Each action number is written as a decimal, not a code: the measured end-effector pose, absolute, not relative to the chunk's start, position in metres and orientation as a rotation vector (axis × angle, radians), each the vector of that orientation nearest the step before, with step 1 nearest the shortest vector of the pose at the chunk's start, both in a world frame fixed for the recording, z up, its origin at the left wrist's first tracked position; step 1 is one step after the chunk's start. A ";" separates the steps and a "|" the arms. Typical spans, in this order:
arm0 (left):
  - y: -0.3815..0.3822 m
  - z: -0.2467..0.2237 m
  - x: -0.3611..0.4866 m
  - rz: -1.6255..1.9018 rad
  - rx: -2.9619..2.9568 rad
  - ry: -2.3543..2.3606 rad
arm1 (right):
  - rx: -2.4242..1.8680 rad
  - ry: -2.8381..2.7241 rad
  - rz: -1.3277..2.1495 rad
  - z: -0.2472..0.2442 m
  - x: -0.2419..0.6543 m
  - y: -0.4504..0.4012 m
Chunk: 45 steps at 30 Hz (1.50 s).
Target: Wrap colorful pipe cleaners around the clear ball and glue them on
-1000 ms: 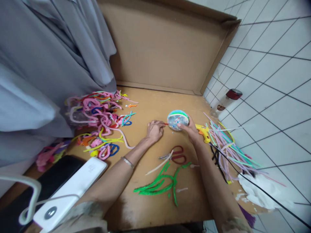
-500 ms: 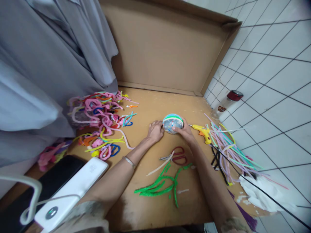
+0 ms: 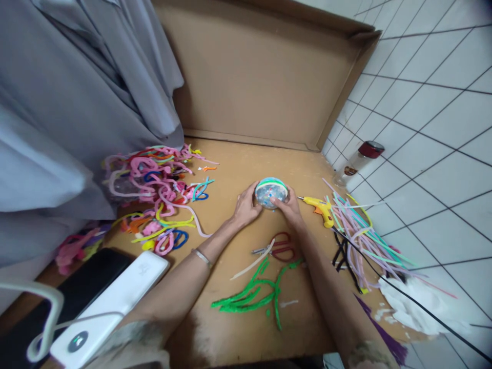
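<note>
Near the middle of the tan table is a round, bluish-grey object with green, white and blue bands around its upper edge. My left hand is curled against its left side, and my right hand grips its right side with the thumb across the front. Below the hands lie red-handled scissors with a pale strip over the blades. Green fuzzy stems are spread nearer the front. A yellow glue gun rests just right of my right hand.
Tangled coloured stems are heaped at the left beside a grey curtain. A white power bank lies front left. Pastel and black stems, a red-capped bottle, a cable and white tissue are at the right.
My left hand has risen from the table beside the round object to take hold of its left side. The object has shifted and tilted slightly in my right hand.
</note>
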State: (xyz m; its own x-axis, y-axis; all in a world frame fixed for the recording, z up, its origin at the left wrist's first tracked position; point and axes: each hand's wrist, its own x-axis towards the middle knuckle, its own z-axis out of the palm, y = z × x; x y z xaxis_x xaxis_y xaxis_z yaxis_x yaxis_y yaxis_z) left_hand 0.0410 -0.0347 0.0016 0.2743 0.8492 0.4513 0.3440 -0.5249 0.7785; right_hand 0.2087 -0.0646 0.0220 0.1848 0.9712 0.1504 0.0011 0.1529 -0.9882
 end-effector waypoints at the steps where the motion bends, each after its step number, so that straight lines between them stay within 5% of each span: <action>1: -0.035 0.003 0.041 1.212 2.000 1.059 | -1.165 -1.122 0.966 0.020 0.208 -0.065; 45: -0.037 0.001 0.047 1.288 1.989 0.910 | -1.134 -1.226 0.824 0.012 0.211 -0.065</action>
